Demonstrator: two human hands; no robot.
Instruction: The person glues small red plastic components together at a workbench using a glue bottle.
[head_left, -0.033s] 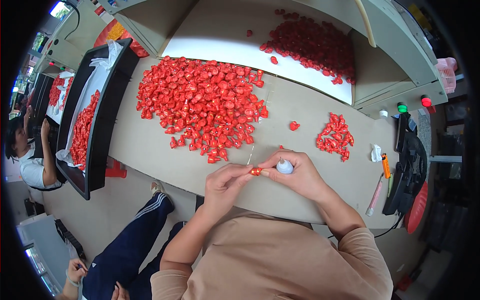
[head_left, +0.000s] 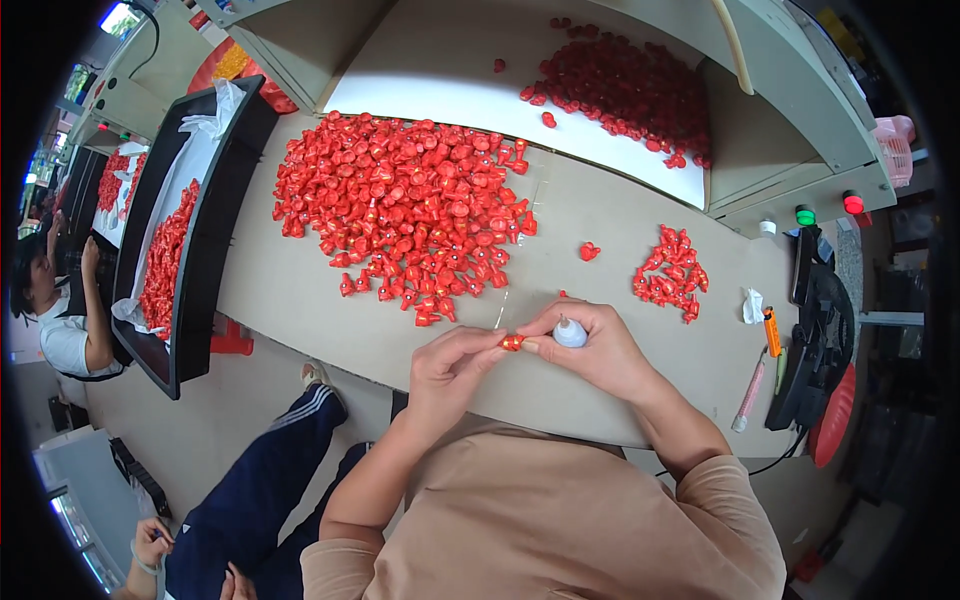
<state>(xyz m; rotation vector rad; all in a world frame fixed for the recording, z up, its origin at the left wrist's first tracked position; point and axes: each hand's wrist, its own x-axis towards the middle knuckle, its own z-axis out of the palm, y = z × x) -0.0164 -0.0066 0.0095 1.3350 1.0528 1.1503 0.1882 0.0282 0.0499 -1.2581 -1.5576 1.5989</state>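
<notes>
Near the front edge of the table, my left hand (head_left: pixel 447 368) pinches a small red plastic piece with yellow marks (head_left: pixel 512 343) between thumb and fingertips. My right hand (head_left: pixel 595 350) meets it from the other side, its fingertips closed on the same piece. A pale blue-white squeeze bottle with a narrow nozzle (head_left: pixel 569 332) is tucked in the right palm, tip pointing away from me. Beyond my hands lies a large heap of similar red pieces (head_left: pixel 400 200). To the right are a smaller group (head_left: pixel 670 275) and one lone piece (head_left: pixel 589 252).
A shelf box (head_left: pixel 720 130) holds darker red parts at the back. On the left stands a black tray (head_left: pixel 190 340) of red pieces. A lighter (head_left: pixel 771 331), a pink pen-like stick (head_left: pixel 748 395) and a black fan (head_left: pixel 825 340) are at right. Other people sit at left.
</notes>
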